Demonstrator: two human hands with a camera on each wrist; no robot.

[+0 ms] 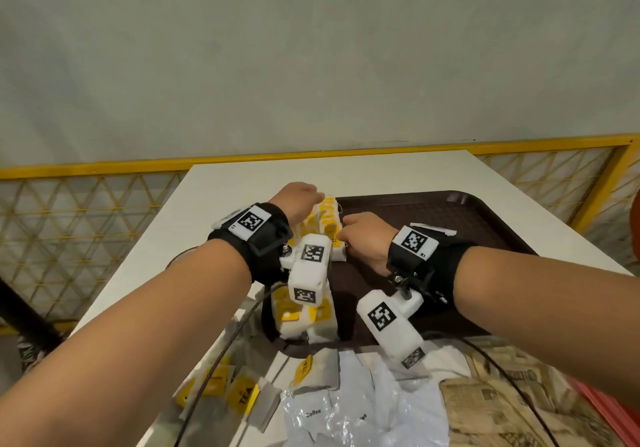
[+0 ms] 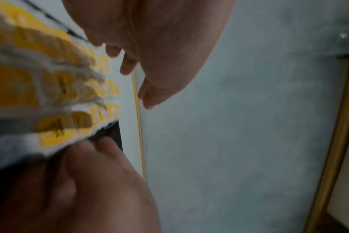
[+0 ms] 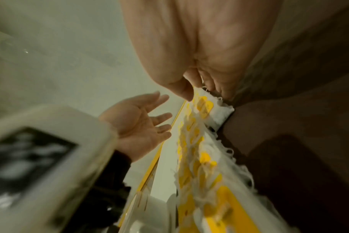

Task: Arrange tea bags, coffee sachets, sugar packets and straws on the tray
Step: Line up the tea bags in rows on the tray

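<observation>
A dark brown tray (image 1: 450, 225) lies on the white table (image 1: 242, 176). Rows of white tea bags with yellow tags (image 1: 327, 219) run along its left side, with more tea bags (image 1: 298, 322) at the near left corner. My right hand (image 1: 343, 235) reaches in from the tray side. Its thumb and fingers pinch the edge of one tea bag (image 3: 211, 104) in the row. My left hand (image 1: 313, 192) hovers over the far end of the rows, palm bare and fingers relaxed, holding nothing; the right wrist view shows this left hand (image 3: 159, 116) too.
Loose tea bags (image 1: 242, 394) lie on the table's near edge beside a white plastic bag (image 1: 346, 412) marked Coffee and brown paper packets (image 1: 502, 412). A black cable (image 1: 214, 370) crosses them. A yellow mesh fence (image 1: 104, 166) runs behind the table.
</observation>
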